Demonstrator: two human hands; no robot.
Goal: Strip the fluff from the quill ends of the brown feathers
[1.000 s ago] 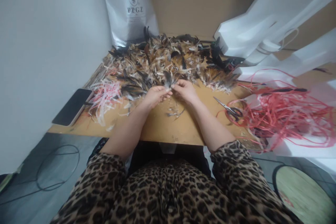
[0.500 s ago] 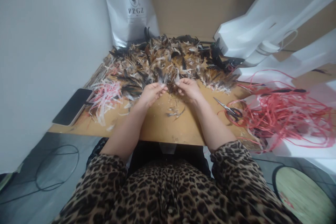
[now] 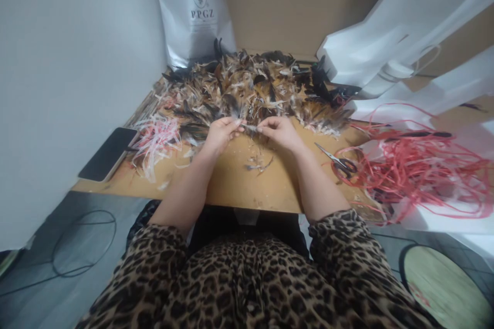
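My left hand [image 3: 223, 134] pinches a dark feather [image 3: 230, 104] by its base, the plume pointing up and away from me. From the right, my right hand [image 3: 278, 132] pinches the pale end of a feather [image 3: 250, 127] that stretches between the two hands; whether it is the same feather I cannot tell. Just beyond both hands spreads a wide heap of brown, black and white feathers [image 3: 247, 82]. Small feather scraps [image 3: 259, 164] lie on the wooden table [image 3: 252, 190] nearer to me.
A phone [image 3: 108, 154] lies at the left edge beside pink and white strips [image 3: 157, 141]. To the right are scissors [image 3: 335, 158] and a tangle of red strips [image 3: 424, 169]. A silver bag [image 3: 195, 36] stands behind, and a round stool [image 3: 443, 282] is at the lower right.
My right hand has turned its fingertips inward; the light feather piece it held upright now lies sideways toward my left hand. My left hand keeps its pinch in about the same place.
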